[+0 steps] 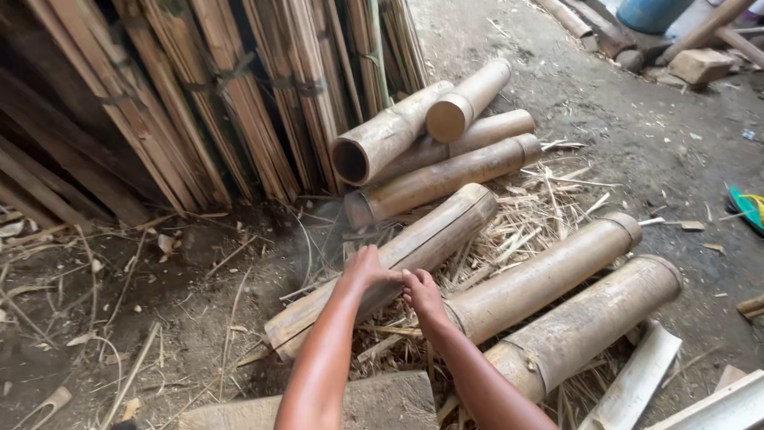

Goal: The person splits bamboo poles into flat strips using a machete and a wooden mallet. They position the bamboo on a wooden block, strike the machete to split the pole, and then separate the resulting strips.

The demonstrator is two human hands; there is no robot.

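My left hand (pixel 371 269) rests on a long bamboo section (pixel 414 247) that lies slantwise on the dirt floor. My right hand (pixel 422 295) sits just beside it, fingers curled at the edge of the same section, close to the cut end of a second thick bamboo piece (pixel 549 275). Whether either hand truly grips the bamboo is hard to tell. A third thick piece (pixel 585 326) lies parallel to the right. Both forearms reach in from the bottom of the view.
A pile of several bamboo tubes (pixel 434 139) lies behind, against bundles of split bamboo slats (pixel 207 95) leaning at the back left. Dry shavings (pixel 533 211) litter the floor. A flat stone block (pixel 382 402) lies near me; split halves (pixel 637 382) lie at bottom right.
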